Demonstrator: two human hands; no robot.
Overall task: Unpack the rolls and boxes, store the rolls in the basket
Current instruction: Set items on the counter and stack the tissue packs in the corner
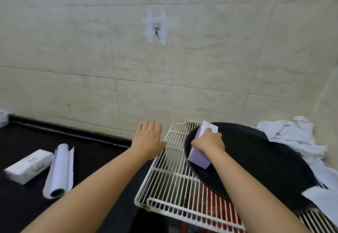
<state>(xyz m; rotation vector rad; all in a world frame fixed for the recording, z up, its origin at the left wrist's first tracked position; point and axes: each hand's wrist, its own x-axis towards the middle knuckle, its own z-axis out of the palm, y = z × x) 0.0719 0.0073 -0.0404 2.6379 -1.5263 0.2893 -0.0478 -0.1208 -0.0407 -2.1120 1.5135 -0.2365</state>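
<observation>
My right hand (pixel 209 142) grips a pale purple box (pixel 200 157) from above, its lower end resting in a round black basket (pixel 256 163). My left hand (pixel 148 139) hovers open, fingers spread, just left of the white wire rack (pixel 170 176) that the basket sits on. On the black counter at the left lies a white roll (pixel 59 170) with a loose sheet edge. A white box (pixel 27 166) lies beside it, further left.
Crumpled white wrapping (pixel 296 136) is heaped at the right behind the basket, with more of it at the lower right. A beige tiled wall with a taped hook (pixel 157 30) rises behind the counter. Something red (pixel 210 207) shows under the rack.
</observation>
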